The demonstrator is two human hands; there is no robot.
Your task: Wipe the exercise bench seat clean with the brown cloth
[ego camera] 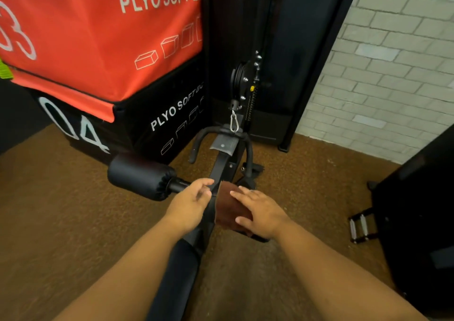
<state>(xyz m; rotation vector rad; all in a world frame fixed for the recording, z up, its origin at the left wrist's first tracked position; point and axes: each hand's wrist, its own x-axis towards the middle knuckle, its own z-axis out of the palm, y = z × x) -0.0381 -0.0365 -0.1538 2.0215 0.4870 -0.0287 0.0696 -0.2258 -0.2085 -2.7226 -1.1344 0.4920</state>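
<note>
Item: brown cloth [229,209], lying over the black frame at the far end of the exercise bench [179,271], partly under the right hand [260,216].

Right hand: laid flat on the cloth, fingers spread and extended, pressing rather than gripping.

Left hand [190,202]: just beside the cloth, fingers loosely curled and apart near the bar of the foam roller pad [141,175]; clamped on nothing that can be seen.

Bench seat: the dark padded length running toward the camera between the forearms (only part of it is in view).

Surroundings: red plyo box [98,33] stacked on a black plyo box [157,121]; cable pulley [242,79] with carabiner [234,121]; brown floor [49,210]; brick wall [393,62].

Step in hand, as judged: cloth pressed at the frame end, wiping under way or about to begin. The next move calls for drawing the cloth back along the pad with steady downward pressure.
</note>
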